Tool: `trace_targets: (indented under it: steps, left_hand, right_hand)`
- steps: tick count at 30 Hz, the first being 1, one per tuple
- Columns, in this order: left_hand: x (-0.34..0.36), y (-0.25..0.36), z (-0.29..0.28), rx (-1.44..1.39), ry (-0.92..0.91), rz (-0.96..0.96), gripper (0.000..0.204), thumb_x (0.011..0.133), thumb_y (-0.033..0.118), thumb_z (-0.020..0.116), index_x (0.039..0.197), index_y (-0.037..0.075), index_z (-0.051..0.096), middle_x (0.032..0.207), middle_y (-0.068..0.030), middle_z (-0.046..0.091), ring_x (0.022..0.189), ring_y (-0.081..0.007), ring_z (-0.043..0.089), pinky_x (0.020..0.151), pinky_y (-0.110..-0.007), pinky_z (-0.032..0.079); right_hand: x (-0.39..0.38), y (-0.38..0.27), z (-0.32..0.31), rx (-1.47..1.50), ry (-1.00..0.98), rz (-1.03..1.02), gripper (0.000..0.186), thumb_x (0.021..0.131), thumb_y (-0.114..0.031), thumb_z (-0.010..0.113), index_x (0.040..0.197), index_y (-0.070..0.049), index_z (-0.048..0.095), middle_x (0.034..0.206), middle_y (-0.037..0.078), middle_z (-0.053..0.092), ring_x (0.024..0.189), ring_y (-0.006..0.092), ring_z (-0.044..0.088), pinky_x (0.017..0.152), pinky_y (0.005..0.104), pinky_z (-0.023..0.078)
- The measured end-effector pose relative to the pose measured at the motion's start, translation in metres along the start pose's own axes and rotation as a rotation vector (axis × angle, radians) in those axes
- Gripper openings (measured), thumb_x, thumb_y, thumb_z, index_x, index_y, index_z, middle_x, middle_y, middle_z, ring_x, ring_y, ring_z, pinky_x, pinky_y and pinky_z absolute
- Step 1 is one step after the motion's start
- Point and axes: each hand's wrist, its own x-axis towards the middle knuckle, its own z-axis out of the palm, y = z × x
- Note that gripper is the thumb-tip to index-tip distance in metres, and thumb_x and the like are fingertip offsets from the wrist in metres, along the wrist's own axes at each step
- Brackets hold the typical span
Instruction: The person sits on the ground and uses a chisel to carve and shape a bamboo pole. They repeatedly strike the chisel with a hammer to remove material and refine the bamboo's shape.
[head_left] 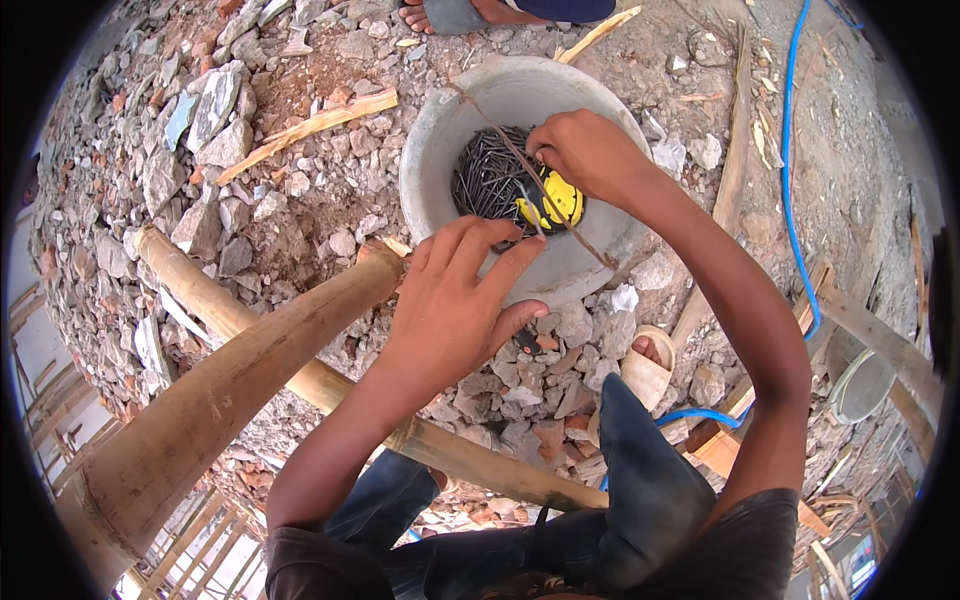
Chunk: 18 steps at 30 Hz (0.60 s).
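Note:
A grey round bucket (430, 150) stands on rubble in front of me. Inside it lie a heap of dark nails (485, 180) and a yellow tape measure (558, 203). A thin rusty wire handle (560, 215) crosses the bucket. My right hand (590, 150) reaches into the bucket, its fingertips pinched together on nails at the top of the heap. My left hand (455, 305) hovers just outside the near rim, back up and fingers spread, by the end of a thick bamboo pole (250, 370). I see nothing in it.
Broken stone and brick rubble (250, 190) covers the ground. A second bamboo pole (450, 455) runs under my knees. My sandalled foot (645, 370) is at the right, and another person's sandalled foot (450, 12) at the top. A blue hose (790, 180) and wood strips (310, 125) lie about.

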Motion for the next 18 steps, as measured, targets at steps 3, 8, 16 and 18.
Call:
trace_targets:
  steps: [3,8,16,18]
  left_hand:
    - [-0.001,-0.013,0.031,0.083,-0.005,-0.067,0.041,0.081,0.032,0.075,0.115,0.012,0.066,0.119,-0.0062,0.059,0.113,-0.0281,0.054,0.094,-0.044,0.041]
    - [-0.015,-0.022,0.059,0.176,0.118,-0.062,0.034,0.082,0.028,0.074,0.113,0.016,0.066,0.116,-0.0009,0.061,0.11,-0.0241,0.056,0.091,-0.041,0.04]
    - [-0.021,-0.023,0.066,0.17,0.227,-0.085,0.03,0.081,0.021,0.072,0.11,0.016,0.066,0.114,0.0,0.061,0.109,-0.0225,0.057,0.095,-0.041,0.039]
    - [-0.022,-0.023,0.068,0.162,0.232,-0.086,0.029,0.081,0.021,0.072,0.11,0.016,0.067,0.113,-0.0003,0.062,0.109,-0.0224,0.057,0.095,-0.041,0.039]
  right_hand:
    - [0.014,0.007,0.009,-0.007,-0.078,-0.026,0.016,0.088,-0.011,0.065,0.1,-0.008,0.075,0.096,0.013,0.071,0.091,0.0355,0.067,0.082,0.0453,0.053]
    - [0.026,0.005,0.016,-0.111,-0.112,-0.062,0.016,0.085,-0.013,0.068,0.099,-0.011,0.076,0.096,0.01,0.071,0.09,0.0325,0.068,0.079,0.0444,0.054]
    - [0.037,0.011,0.038,-0.35,0.026,-0.374,0.016,0.084,-0.015,0.067,0.096,-0.014,0.078,0.095,0.007,0.069,0.089,0.0286,0.07,0.075,0.0409,0.056]
    - [0.038,0.014,0.036,-0.374,0.014,-0.439,0.016,0.085,-0.015,0.065,0.094,-0.014,0.078,0.095,0.007,0.07,0.087,0.0287,0.07,0.074,0.041,0.057]
